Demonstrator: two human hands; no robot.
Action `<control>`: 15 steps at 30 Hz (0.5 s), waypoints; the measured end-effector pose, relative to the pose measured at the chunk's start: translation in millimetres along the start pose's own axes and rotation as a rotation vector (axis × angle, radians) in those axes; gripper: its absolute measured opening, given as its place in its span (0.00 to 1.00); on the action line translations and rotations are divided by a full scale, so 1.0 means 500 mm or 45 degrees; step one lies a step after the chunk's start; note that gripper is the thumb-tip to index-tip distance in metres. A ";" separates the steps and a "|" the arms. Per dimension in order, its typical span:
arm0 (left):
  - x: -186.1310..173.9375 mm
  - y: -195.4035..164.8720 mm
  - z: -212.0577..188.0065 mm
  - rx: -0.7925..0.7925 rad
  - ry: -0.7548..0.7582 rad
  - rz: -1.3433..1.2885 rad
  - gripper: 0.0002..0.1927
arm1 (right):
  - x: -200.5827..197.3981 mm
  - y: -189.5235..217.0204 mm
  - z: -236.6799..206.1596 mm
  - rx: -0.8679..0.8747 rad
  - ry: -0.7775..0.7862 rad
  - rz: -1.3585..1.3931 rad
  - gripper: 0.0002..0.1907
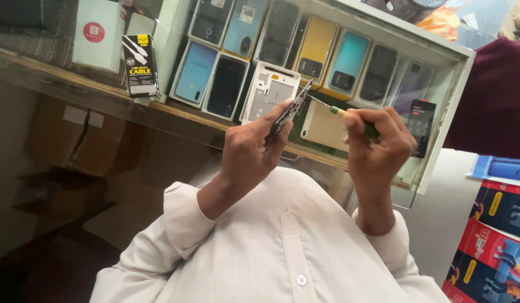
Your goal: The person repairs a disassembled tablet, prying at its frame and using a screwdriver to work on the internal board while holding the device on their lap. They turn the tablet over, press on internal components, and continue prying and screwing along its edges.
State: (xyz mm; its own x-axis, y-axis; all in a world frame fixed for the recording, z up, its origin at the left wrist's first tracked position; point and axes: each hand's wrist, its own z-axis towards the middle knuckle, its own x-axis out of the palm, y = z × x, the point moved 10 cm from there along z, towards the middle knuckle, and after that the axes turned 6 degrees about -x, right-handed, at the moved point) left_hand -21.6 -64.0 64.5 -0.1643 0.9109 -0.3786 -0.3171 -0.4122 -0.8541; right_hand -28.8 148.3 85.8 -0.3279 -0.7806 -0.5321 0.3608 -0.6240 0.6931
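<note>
I see left hand (250,147) gripping phone frame (289,110) edge-on; right hand (376,147), at its 3 o'clock, closed around screwdriver (341,114), tip touching frame.

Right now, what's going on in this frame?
A person in a white shirt holds a dark phone frame edge-on in the left hand. The right hand grips a green-handled screwdriver, its tip meeting the frame's upper edge. Behind the hands, a glass display case holds rows of phones and back covers.
</note>
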 end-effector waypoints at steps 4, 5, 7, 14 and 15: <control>-0.004 0.003 -0.002 -0.012 -0.023 -0.014 0.18 | 0.013 0.002 0.003 -0.063 0.127 0.151 0.11; -0.007 0.000 -0.004 0.013 -0.028 -0.003 0.18 | 0.010 0.004 0.002 -0.078 0.104 0.123 0.10; -0.007 -0.009 -0.005 0.067 -0.027 -0.005 0.17 | 0.002 0.009 0.000 -0.105 0.054 0.043 0.08; -0.003 -0.003 -0.005 -0.012 -0.011 0.019 0.17 | 0.009 -0.010 -0.003 0.050 0.046 0.243 0.06; 0.000 -0.002 -0.004 -0.028 -0.004 0.023 0.17 | 0.008 -0.016 -0.001 0.073 0.050 0.108 0.05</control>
State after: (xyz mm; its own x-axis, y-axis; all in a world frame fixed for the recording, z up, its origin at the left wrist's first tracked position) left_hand -19.3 -63.7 64.5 -0.1730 0.9031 -0.3931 -0.2936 -0.4282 -0.8546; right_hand -32.5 150.3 78.0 -0.2633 -0.8320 -0.4884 0.3348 -0.5535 0.7626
